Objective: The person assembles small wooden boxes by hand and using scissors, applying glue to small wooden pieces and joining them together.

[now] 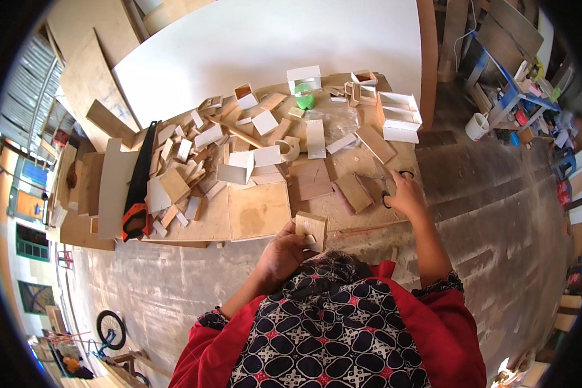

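My left hand (282, 257) is closed around a small light wooden piece (312, 227), held up near my body at the table's front edge. The thumb lies across its lower part, so its full shape is partly hidden. Farther right, my right hand (407, 194) grips a pair of scissors (387, 199) with black handle loops, low over the table. The loops stand apart, and the blades point left. Just left of the scissors lies a wooden block (354, 193) with reddish-brown strips along its sides. A flat brown wooden board (310, 179) rests beside that block.
Many wood offcuts (174, 184) cover the table's left half. A handsaw (139, 194) with an orange-black handle lies at the left edge. A square board (260, 210) sits in front, a tape roll (290, 149) mid-table. Behind stand a green container (304, 97) and a white compartment box (399, 116).
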`<state>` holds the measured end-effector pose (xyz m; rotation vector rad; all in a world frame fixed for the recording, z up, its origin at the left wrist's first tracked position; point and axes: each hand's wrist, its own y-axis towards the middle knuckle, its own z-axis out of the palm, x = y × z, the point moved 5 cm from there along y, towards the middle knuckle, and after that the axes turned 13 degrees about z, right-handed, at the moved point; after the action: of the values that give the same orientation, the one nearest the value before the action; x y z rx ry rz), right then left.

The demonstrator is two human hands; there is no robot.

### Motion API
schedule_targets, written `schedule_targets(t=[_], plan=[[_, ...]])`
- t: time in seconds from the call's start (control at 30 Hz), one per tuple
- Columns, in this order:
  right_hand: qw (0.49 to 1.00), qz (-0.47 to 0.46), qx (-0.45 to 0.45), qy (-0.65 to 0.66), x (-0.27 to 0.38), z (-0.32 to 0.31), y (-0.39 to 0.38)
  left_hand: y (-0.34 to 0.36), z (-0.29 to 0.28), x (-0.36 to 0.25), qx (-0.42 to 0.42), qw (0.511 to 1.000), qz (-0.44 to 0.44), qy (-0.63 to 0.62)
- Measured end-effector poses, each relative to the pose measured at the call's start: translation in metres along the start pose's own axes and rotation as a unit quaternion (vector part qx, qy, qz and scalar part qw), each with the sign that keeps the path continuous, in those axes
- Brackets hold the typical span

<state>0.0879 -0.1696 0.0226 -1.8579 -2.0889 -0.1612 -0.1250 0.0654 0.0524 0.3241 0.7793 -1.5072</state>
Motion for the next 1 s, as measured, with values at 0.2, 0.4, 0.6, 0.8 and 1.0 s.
schedule_targets(t=[0.2,0.4,0.6,0.8,1.0], plan=[[0.998,0.014,0.046,-0.033,0.023,-0.033,0.002,-0.006,-0.008,-0.011,0.009,0.992,0.117,0.047],[0.912,-0.064,0.274,0.300,0.087,-0.013,-0.051,-0.007,-0.002,-0.030,0.043,0.912,0.291,0.285],[0.679,-0.040,0.561,0.473,0.137,0.041,-0.098,-0.013,-0.006,-0.040,0.078,0.903,0.311,0.287],[0.765,-0.130,0.485,0.404,0.166,0.060,-0.098,-0.025,-0.040,-0.036,-0.079,0.955,0.192,0.213],[0.849,-0.262,0.241,0.391,0.207,0.059,-0.094,-0.036,-0.109,-0.069,-0.220,0.899,0.259,0.276]])
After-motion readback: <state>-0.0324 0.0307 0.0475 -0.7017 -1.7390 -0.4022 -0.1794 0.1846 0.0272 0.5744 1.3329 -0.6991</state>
